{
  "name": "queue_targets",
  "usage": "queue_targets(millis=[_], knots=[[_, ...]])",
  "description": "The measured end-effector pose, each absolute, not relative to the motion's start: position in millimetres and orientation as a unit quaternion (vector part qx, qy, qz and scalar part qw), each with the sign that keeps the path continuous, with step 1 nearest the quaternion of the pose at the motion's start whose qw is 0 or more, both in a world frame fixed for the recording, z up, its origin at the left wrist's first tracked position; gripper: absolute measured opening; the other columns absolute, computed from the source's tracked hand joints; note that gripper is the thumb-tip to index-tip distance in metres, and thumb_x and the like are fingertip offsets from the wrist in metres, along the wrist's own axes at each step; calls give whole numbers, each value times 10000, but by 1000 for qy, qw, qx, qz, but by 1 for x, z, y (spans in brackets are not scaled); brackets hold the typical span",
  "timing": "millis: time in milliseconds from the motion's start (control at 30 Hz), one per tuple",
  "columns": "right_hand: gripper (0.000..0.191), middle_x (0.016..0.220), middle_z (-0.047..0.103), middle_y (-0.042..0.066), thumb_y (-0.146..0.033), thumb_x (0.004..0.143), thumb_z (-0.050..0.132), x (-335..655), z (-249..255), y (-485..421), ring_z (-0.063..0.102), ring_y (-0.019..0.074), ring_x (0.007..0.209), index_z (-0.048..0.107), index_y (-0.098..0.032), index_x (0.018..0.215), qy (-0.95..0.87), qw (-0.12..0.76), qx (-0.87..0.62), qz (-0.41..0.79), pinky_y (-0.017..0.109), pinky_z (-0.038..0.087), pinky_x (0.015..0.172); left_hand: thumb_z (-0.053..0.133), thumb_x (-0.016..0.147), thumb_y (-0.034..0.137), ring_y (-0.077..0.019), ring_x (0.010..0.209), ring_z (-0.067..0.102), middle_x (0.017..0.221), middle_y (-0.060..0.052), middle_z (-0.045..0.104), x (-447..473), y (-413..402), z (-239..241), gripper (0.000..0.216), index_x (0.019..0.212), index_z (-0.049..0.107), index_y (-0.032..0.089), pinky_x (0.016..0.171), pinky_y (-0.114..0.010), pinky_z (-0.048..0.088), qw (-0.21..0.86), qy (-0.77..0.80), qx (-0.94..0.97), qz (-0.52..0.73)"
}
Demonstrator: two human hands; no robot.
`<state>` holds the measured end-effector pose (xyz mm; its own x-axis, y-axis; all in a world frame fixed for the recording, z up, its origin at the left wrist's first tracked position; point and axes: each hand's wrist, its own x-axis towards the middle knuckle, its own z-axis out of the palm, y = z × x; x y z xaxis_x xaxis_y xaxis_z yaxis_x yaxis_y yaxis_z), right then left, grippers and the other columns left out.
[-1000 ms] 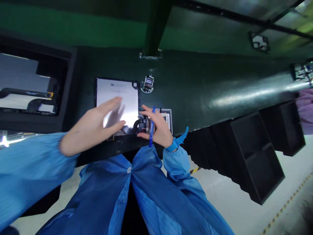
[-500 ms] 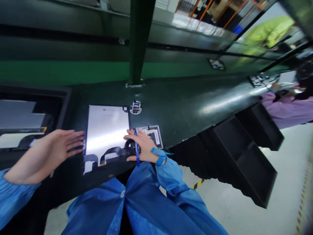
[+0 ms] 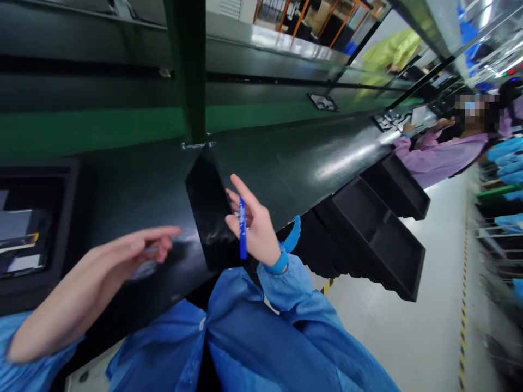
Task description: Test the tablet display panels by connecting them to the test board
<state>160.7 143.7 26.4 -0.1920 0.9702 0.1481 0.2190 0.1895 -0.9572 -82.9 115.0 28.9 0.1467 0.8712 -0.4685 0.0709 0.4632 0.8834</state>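
Observation:
A tablet-sized display panel stands tilted up on the bench, its glossy black face turned to the left. My right hand is at its right edge, with fingers partly behind it; whether they grip the panel I cannot tell. A blue pen is held upright in that same hand. My left hand hovers over the bench to the left of the panel, apart from it. Its index finger is stretched out, the others are loosely bent, and nothing is in it. The panel's silver back is hidden.
At the left, a black tray holds another panel with a ribbon cable. Stacked black trays jut out beside the bench at the right. A green post rises behind the panel. A co-worker in a pink sleeve works further along.
The panel, which lay flat with its silver back up, is now raised and tilted, black face showing. My left hand has moved off its left edge. The camera view has turned to the right.

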Motion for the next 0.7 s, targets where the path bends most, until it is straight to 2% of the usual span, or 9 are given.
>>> queue_targets(millis=[100,167,233,300,433,500,567,633,700], knots=[[705,1492,527,82,-441,957,537,156,16,149,506,258,1392,263,-211,1564,-638,448,-468,416,463,500,1133,531,976,392,-236,1303,529,1410,-93,578,-85,124,14,421,1335,612,187,1175,-375,380,596,624,264,431],[654,1487,535,67,-433,999,437,141,11,148,525,232,1377,203,-227,1574,-634,446,-463,430,461,510,1122,405,1023,463,-224,1378,462,1487,-90,509,-87,128,4,503,1410,533,168,1171,-367,398,622,593,238,453],[629,1495,525,67,-442,1028,337,124,7,144,532,201,1370,134,-223,1581,-628,452,-443,453,433,526,1106,364,1004,568,-274,1360,479,1419,-54,580,-89,131,-1,575,1442,512,227,1123,-455,452,648,577,235,439],[610,1492,526,71,-456,1041,280,112,1,141,539,179,1362,116,-221,1579,-636,449,-428,459,396,538,1090,429,964,607,-317,1307,522,1281,-31,675,-91,133,0,595,1455,502,280,1049,-520,500,644,596,226,424],[514,1465,544,81,-447,1047,319,133,-21,148,585,187,1296,287,-253,1522,-665,446,-500,331,379,588,978,490,927,626,-332,1253,561,1112,-46,738,-93,138,6,597,1384,579,252,1006,-521,525,641,628,197,394],[413,1371,613,98,-433,1030,399,160,-37,156,617,206,1209,473,-235,1385,-664,457,-557,199,387,601,900,478,933,623,-334,1267,550,1082,-50,743,-97,140,5,595,1340,612,209,1044,-507,509,620,654,215,377],[261,1164,712,90,-391,1008,466,187,-53,164,641,212,1068,624,-223,1129,-685,434,-579,91,392,591,857,489,938,602,-335,1321,503,1102,-40,736,-104,141,-3,599,1319,621,159,1138,-482,432,568,685,252,381],[210,988,749,60,-335,996,486,204,-66,171,643,204,939,651,-234,915,-737,388,-553,40,382,580,833,536,930,570,-353,1383,423,1193,-29,706,-113,142,-16,596,1292,630,105,1225,-462,284,481,724,293,398],[224,939,754,34,-276,991,485,209,-76,175,637,186,881,644,-239,837,-791,352,-500,28,349,572,811,560,936,518,-381,1454,283,1345,-19,626,-121,141,-28,585,1285,627,53,1247,-432,156,399,761,295,417]])
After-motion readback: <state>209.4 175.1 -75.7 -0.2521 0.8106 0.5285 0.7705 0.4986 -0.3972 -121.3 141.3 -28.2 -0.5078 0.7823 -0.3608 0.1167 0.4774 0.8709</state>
